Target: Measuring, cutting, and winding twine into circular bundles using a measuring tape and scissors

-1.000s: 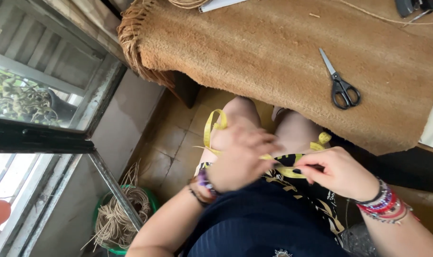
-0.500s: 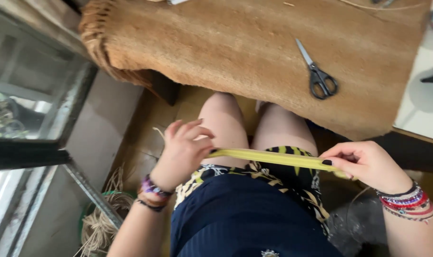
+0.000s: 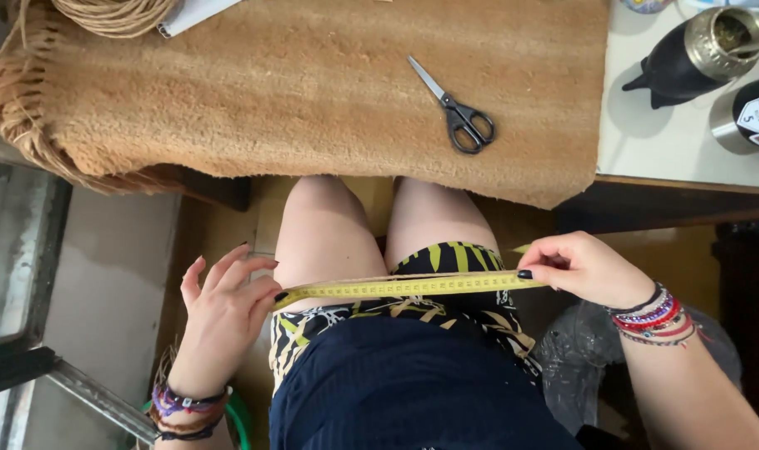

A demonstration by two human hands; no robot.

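Yellow measuring tape (image 3: 404, 287) stretched taut across lap, over both thighs. Left hand (image 3: 225, 312) pinches one end, other fingers fanned loose. Right hand (image 3: 579, 268) closed on other end (scissors (image 3: 456, 110) lie apart on mat (image 3: 313, 92)).

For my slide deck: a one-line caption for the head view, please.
Both hands, left hand and right hand, stretch a yellow tape measure across the lap.

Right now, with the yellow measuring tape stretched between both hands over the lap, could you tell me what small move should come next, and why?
Probably pull the right hand slightly outward to take up slack: the measuring tape runs across the lap from the left hand, whose fingers pinch its end, and it bows a little between the two grips.
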